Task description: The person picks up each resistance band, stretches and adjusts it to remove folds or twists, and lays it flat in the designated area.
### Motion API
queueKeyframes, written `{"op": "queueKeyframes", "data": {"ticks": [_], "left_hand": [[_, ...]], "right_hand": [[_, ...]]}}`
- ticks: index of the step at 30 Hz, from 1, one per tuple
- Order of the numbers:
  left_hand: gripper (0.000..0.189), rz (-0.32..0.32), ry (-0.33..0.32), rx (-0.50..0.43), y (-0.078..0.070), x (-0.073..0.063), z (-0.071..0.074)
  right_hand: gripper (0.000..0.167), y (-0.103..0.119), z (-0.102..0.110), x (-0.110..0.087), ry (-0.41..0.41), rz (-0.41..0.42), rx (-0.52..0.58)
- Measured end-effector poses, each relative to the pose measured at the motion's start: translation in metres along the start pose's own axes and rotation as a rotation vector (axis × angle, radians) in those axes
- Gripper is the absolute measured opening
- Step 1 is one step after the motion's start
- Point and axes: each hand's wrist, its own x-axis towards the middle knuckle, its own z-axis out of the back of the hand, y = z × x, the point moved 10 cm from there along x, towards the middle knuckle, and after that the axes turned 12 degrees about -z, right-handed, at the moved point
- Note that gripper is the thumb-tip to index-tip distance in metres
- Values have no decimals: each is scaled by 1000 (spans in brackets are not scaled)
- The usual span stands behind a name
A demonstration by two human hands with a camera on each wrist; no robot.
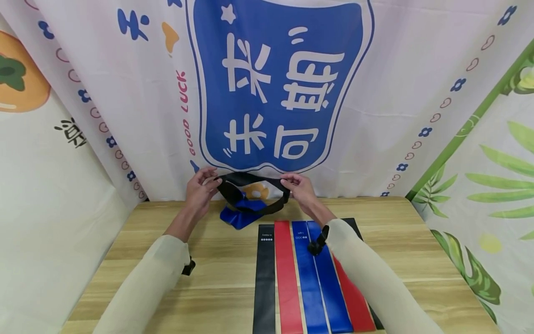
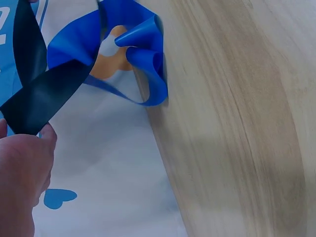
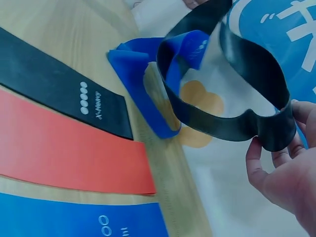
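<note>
Between both hands hangs a black resistance band (image 1: pixel 244 178), a wide flat loop held open above the table's back edge. My left hand (image 1: pixel 201 190) pinches its left end between thumb and fingers. At the other end my right hand (image 1: pixel 301 189) grips the band, with the thumb on the near side, as the right wrist view shows. Behind and below the loop lies a crumpled blue resistance band (image 1: pixel 239 217) on the table. In the left wrist view the black band (image 2: pixel 42 101) crosses in front of the blue one (image 2: pixel 148 44).
Flat bands lie side by side at centre right: a black band (image 1: pixel 265 273) marked X-Heavy, a red band (image 1: pixel 288 278), blue bands (image 1: pixel 308 278), another red one (image 1: pixel 354 297) and a black one, partly under my right sleeve. A printed curtain (image 1: pixel 396 93) hangs behind the wooden table (image 1: pixel 217 283).
</note>
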Motion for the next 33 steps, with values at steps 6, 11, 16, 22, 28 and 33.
{"op": "queueKeyframes", "data": {"ticks": [6,11,16,22,28,33], "left_hand": [[50,-49,3,24,-7,3,-4],[44,-69,-19,60,-10,6,-4],[38,-96,-37,124,-11,8,-2],[31,-152,-46,256,-16,8,1],[30,-168,-57,297,-20,7,4],[28,-163,-54,322,-20,6,8]], "right_hand": [[20,-18,-8,1,46,-58,0],[24,-29,-14,1,79,-76,-34],[25,-42,-19,1,125,-100,-104],[34,-50,-25,-3,220,-90,-168],[53,-54,-30,-8,292,-99,-184],[54,-53,-27,-10,290,-79,-184]]}}
